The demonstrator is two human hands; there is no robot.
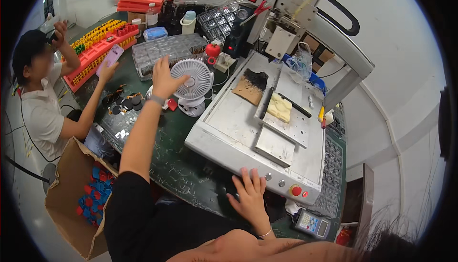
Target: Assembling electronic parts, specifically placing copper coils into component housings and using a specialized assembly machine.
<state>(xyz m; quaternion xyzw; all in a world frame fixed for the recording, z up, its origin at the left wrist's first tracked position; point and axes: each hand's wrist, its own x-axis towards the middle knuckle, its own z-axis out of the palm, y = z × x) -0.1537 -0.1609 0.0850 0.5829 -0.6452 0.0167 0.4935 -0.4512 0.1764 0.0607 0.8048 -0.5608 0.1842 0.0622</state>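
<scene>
My left hand (pixel 166 81) is raised beside a small white desk fan (pixel 192 81), fingers spread and holding nothing; its thumb overlaps the fan's round grille, and I cannot tell whether it touches. At the front edge of a grey benchtop machine (pixel 224 142), my right hand (pixel 250 199) has its fingers stretched out, their tips on the front panel left of the round metal buttons (pixel 268 176). On the machine's bed lie a yellow sponge-like block (pixel 279 108) beside a black bar, a brown pad with a blackened end (pixel 251 86) and a metal block (pixel 275 146).
A co-worker (pixel 40 99) sits at the left holding a phone (pixel 109 59). Near them are a red rack of yellow pieces (pixel 102 49) and black discs (pixel 131 103). A carton (pixel 67 190) holds red and blue pieces. A keypad controller (pixel 312 225) lies right of my right hand.
</scene>
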